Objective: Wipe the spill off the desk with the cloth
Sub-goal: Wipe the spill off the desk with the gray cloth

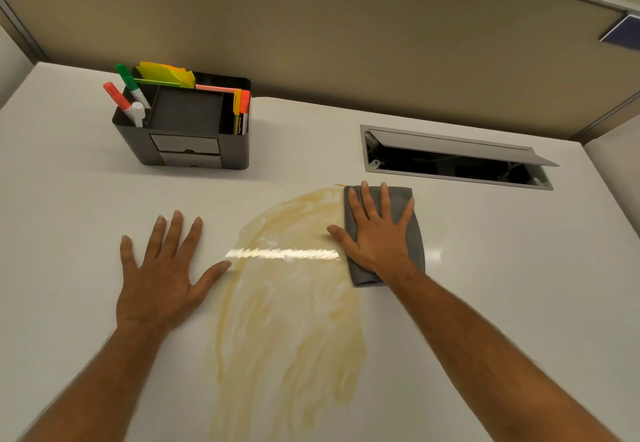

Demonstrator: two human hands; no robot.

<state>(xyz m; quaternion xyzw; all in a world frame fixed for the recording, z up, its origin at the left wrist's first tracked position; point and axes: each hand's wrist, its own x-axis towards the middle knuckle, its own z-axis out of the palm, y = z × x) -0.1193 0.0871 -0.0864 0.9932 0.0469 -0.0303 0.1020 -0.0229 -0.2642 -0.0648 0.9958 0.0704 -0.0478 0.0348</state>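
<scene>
A thin, smeared yellowish spill [287, 330] spreads over the middle of the white desk [502, 268], from near the front edge up to the centre. A folded grey cloth [412, 233] lies flat at the spill's upper right edge. My right hand [377, 233] presses flat on the cloth with fingers spread, covering most of it. My left hand [162, 268] rests palm down on the bare desk left of the spill, fingers apart, its thumb tip touching the spill's edge.
A black desk organiser [187, 143] with markers and sticky notes stands at the back left. An open cable hatch [457, 161] with a raised grey lid is set into the desk at the back right. A beige partition wall [346, 43] runs behind the desk.
</scene>
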